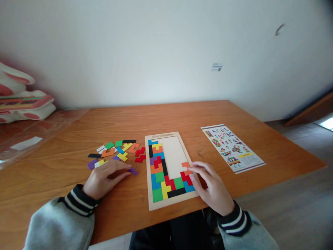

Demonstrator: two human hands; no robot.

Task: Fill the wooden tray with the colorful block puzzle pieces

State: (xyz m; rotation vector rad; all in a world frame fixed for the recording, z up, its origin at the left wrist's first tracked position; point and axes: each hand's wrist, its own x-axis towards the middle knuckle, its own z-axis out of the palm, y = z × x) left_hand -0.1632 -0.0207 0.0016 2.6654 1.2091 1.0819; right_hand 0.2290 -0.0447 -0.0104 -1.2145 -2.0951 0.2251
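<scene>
A wooden puzzle board (153,205) lies in front of me, its left side and bottom filled with coloured block pieces. My right hand (213,187) is at the board's right edge, fingers apart, with fingertips touching an orange piece (185,164) above a red piece (185,177). Part of that orange piece is hidden by the fingers. Left of the board, my left hand (106,177) has thumb and index finger closed on one end of a purple puzzle piece (133,171), low over the table. Loose pieces, such as a yellow piece (122,157) and a red piece (140,158), lie beyond it.
A printed pattern sheet (234,149) lies on the wooden table (166,118) to the right. At the far left, a white and pink figure (26,104) stands by clear plastic wrap (59,128). A white wall (145,52) rises behind the table.
</scene>
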